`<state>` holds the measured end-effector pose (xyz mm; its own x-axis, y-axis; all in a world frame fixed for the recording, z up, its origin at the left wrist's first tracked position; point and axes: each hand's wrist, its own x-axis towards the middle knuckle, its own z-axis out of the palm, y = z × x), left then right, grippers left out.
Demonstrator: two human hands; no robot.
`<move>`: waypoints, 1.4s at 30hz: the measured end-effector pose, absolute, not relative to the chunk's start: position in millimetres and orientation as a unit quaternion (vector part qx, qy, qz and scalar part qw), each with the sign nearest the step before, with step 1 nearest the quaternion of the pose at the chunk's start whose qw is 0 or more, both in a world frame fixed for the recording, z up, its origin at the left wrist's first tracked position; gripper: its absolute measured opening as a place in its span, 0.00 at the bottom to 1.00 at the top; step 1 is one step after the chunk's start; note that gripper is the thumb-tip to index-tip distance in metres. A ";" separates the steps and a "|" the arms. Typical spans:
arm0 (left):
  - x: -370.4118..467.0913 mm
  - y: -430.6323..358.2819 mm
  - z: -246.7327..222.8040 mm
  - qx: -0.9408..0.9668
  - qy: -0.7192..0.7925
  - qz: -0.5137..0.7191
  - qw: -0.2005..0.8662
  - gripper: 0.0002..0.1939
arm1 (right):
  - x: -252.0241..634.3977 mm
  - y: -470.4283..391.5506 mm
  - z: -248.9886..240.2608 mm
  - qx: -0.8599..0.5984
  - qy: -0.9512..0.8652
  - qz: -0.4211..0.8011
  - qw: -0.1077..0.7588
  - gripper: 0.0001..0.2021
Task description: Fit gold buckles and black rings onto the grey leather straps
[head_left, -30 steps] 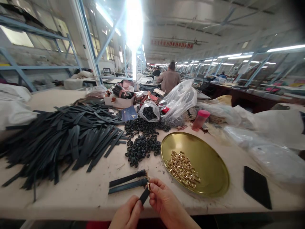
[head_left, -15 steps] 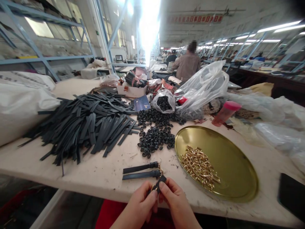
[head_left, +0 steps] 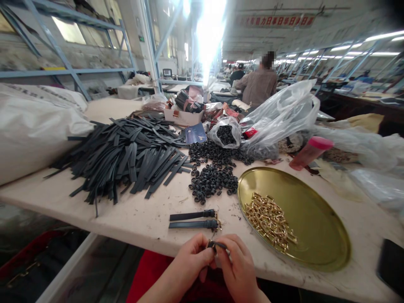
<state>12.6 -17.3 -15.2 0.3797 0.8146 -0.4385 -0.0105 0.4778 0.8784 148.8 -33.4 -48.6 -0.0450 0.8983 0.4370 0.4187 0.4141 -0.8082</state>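
Observation:
At the table's front edge my left hand (head_left: 196, 255) and my right hand (head_left: 237, 261) meet, fingers closed on one black strap (head_left: 219, 244) with a bit of gold metal at its left end. My right fingers pinch the strap where it bends; my left thumb and finger grip its buckle end, partly hidden. Just beyond lie two black straps (head_left: 192, 224) side by side, each with a loop and a gold buckle at the right end. Farther off is a heap of small black loops (head_left: 213, 182). To the right, gold buckles (head_left: 269, 219) are piled in a gold oval tray (head_left: 318, 235).
A large pile of black strips (head_left: 126, 155) covers the left of the table. Behind the loops stand a clear bag of loops (head_left: 225, 134) and a crumpled plastic bag (head_left: 280, 118). A pink-capped jar (head_left: 311, 153) leans beyond the tray; a dark flat object (head_left: 391, 265) lies right.
The view has shifted, so the table's things sit farther right. In my hands the strap has turned from facing up flat to edge-on, bent, and my right fingers have curled over it.

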 end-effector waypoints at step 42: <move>-1.1 29.1 -23.8 0.551 0.566 0.269 0.551 0.12 | 187.7 133.1 -51.1 -0.562 -0.732 0.265 0.279 0.10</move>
